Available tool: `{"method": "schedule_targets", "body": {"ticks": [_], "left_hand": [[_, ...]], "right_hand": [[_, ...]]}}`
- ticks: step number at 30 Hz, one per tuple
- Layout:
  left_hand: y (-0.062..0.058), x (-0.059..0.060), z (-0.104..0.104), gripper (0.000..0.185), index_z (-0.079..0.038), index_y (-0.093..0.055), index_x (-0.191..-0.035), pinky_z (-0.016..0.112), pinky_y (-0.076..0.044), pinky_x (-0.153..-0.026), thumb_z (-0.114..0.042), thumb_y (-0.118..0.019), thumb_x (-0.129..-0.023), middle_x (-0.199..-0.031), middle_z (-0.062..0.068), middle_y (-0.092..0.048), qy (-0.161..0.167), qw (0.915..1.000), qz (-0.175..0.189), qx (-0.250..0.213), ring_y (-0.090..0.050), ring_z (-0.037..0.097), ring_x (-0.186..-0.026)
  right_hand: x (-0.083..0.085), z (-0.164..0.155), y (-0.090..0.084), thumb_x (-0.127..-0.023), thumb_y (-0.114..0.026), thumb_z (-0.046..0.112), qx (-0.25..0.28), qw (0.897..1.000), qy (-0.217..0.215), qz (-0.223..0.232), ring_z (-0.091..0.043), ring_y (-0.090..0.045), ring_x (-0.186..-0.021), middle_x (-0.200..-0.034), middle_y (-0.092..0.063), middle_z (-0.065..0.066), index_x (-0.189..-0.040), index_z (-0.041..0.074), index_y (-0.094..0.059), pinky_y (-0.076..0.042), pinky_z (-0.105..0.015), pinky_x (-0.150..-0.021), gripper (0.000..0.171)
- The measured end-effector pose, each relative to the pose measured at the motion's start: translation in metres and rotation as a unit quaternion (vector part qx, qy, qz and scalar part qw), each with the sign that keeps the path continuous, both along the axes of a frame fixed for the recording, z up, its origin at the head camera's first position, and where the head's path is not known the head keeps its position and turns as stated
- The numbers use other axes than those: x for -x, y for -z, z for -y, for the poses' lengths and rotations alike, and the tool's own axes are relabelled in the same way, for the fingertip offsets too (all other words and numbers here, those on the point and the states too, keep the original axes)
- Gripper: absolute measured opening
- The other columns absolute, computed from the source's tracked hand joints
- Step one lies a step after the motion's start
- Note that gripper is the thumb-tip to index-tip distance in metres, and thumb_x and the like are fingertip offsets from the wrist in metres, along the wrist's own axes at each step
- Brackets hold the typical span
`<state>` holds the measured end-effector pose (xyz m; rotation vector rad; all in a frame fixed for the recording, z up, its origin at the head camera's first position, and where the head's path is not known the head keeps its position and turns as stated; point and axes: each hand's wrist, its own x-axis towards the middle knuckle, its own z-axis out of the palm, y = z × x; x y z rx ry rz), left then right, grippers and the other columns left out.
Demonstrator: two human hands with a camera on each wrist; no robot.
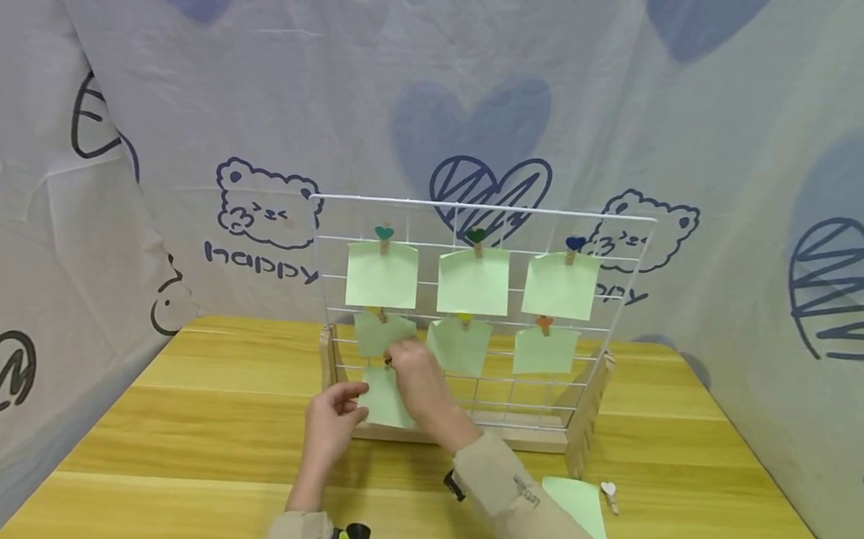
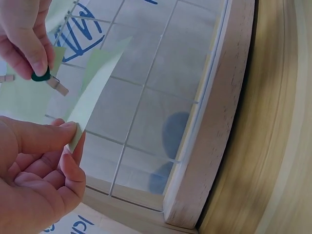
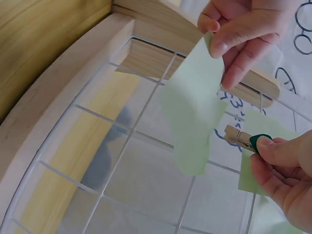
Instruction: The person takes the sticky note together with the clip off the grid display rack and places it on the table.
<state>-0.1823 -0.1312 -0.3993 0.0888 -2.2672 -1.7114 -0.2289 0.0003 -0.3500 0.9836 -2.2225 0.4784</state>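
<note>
Head view: wood-toned surface (image 1: 157, 442), beneath the left grip (image 1: 328, 423) and right grip (image 1: 424, 380). Rack (image 1: 526, 437), white wire on wooden base, ahead of both grips. Clipped notes (image 1: 382, 278), six, pale green, on the rack, above and right of the left grip. Held note (image 1: 385, 402), between the grips at the rack's lower left, edge pinched in the left grip. Loose note (image 1: 581, 504), on the surface, right of the right grip. Green clip (image 3: 246, 140), pinched in the right grip, tip near the held note. White clip (image 1: 610, 495), right of both grips, beside the loose note.
</note>
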Motion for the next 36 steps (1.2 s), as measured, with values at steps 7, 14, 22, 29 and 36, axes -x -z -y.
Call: {"method": "schedule_targets", "body": {"ticks": [7,14,22,29,36], "left_hand": [[-0.004,-0.005,0.003,0.026,0.008,-0.061,-0.101,0.019,-0.046,-0.064,0.013,-0.06,-0.075,-0.097,0.017,-0.061,0.002,0.9999,-0.006,-0.012,-0.052,0.018,-0.076],[-0.006,-0.008,0.004,0.028,0.007,-0.06,-0.101,0.019,-0.046,-0.065,0.013,-0.061,-0.074,-0.098,0.017,-0.06,0.011,0.9996,-0.004,-0.025,-0.052,0.02,-0.079],[-0.008,-0.013,0.003,0.028,0.008,-0.059,-0.102,0.019,-0.045,-0.067,0.011,-0.062,-0.074,-0.101,0.018,-0.059,0.021,0.9993,0.006,-0.031,-0.054,0.022,-0.082],[-0.009,-0.015,0.001,0.026,0.007,-0.06,-0.101,0.02,-0.046,-0.067,0.01,-0.062,-0.075,-0.099,0.016,-0.061,0.03,0.9989,0.011,-0.035,-0.055,0.021,-0.081],[-0.008,-0.018,-0.002,0.025,0.007,-0.061,-0.099,0.023,-0.048,-0.065,0.012,-0.062,-0.074,-0.091,0.013,-0.062,0.044,0.9976,0.017,-0.05,-0.057,0.02,-0.076]], "right_hand": [[-0.004,-0.009,-0.005,-0.072,-0.066,-0.008,0.094,0.992,-0.048,0.074,-0.022,-0.06,-0.074,-0.08,-0.063,-0.013,-0.082,-0.006,-0.063,-0.048,-0.017,-0.067,0.011],[-0.009,-0.017,-0.006,-0.075,-0.063,-0.009,0.187,0.967,-0.1,0.142,-0.021,-0.059,-0.073,-0.082,-0.06,-0.013,-0.085,-0.008,-0.063,-0.048,-0.017,-0.064,0.01],[-0.017,-0.025,-0.003,-0.078,-0.063,-0.007,0.288,0.912,-0.133,0.26,-0.023,-0.059,-0.076,-0.086,-0.06,-0.014,-0.088,-0.008,-0.063,-0.05,-0.023,-0.067,0.011],[-0.024,-0.032,0.001,-0.078,-0.062,-0.008,0.357,0.851,-0.154,0.353,-0.026,-0.058,-0.078,-0.088,-0.06,-0.02,-0.09,-0.011,-0.06,-0.05,-0.024,-0.07,0.012],[-0.027,-0.04,0.006,-0.077,-0.063,-0.009,0.389,0.817,-0.152,0.396,-0.013,-0.056,-0.073,-0.086,-0.059,-0.018,-0.089,-0.014,-0.06,-0.049,-0.022,-0.068,0.013]]}}
